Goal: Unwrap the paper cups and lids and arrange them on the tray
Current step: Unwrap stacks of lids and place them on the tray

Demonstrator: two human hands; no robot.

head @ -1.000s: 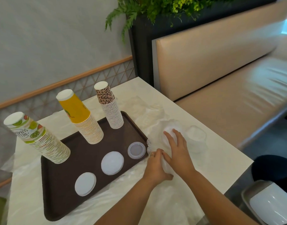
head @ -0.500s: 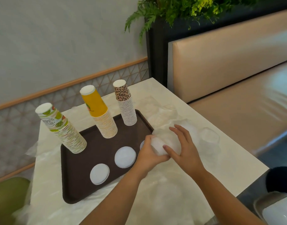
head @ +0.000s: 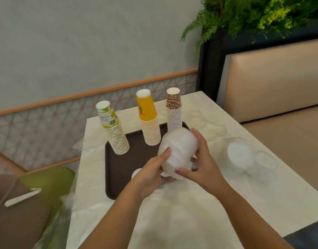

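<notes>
A white stack of lids (head: 178, 150), wrapped in clear plastic, is lifted above the right end of the brown tray (head: 118, 168). My left hand (head: 151, 175) grips its near end from below and the left. My right hand (head: 201, 159) curls round its right side. On the tray stand three upside-down cup stacks: green-printed (head: 114, 130), orange (head: 149, 121) and leopard-print (head: 174, 110). One white lid (head: 136, 172) peeks out beside my left hand; other lids on the tray are hidden.
More wrapped lids (head: 240, 155) and a clear lid (head: 267, 159) lie on crumpled plastic wrap at the table's right. Loose plastic wrap (head: 172, 212) covers the near tabletop. A beige bench (head: 280, 105) and a planter stand to the right, a green seat (head: 52, 180) to the left.
Both hands picked the wrapped lid stack up off the table and raised it over the tray's right end. The camera view shifted left.
</notes>
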